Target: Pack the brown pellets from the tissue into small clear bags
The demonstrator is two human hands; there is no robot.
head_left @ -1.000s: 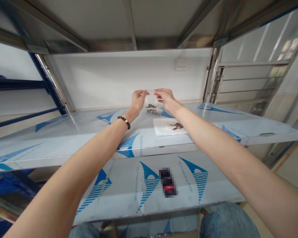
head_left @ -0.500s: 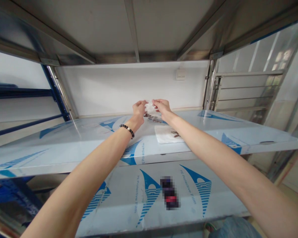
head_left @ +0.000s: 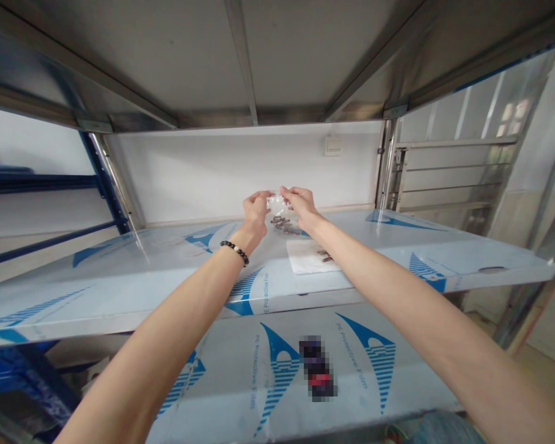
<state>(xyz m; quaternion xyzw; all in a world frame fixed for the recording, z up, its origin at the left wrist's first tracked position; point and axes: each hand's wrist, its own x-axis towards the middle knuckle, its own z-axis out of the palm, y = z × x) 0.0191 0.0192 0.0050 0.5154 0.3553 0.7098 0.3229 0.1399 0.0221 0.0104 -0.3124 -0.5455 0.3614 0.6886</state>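
My left hand point(head_left: 256, 213) and my right hand point(head_left: 300, 206) pinch the top of a clear plastic bag point(head_left: 277, 204) from either side, fingertips close together. Below it, small dark metal parts point(head_left: 282, 225) show, but I cannot tell whether they are inside the bag or on the shelf. A white paper sheet point(head_left: 305, 257) lies on the steel shelf point(head_left: 398, 246) just below my right wrist, with similar dark metal parts point(head_left: 324, 255) on it. A beaded bracelet point(head_left: 235, 251) circles my left wrist.
Blue-printed protective film covers the shelf, whose front edge runs below my forearms. A lower shelf holds a pixelated dark object point(head_left: 317, 368). Another shelf point(head_left: 240, 61) sits overhead, with steel uprights at both sides and a white wall switch plate point(head_left: 333, 146) behind.
The bag has gone from an open, upright shape to a crumpled, gathered top between my fingers. My hands sit closer together, and the whole scene has shifted lower in view.
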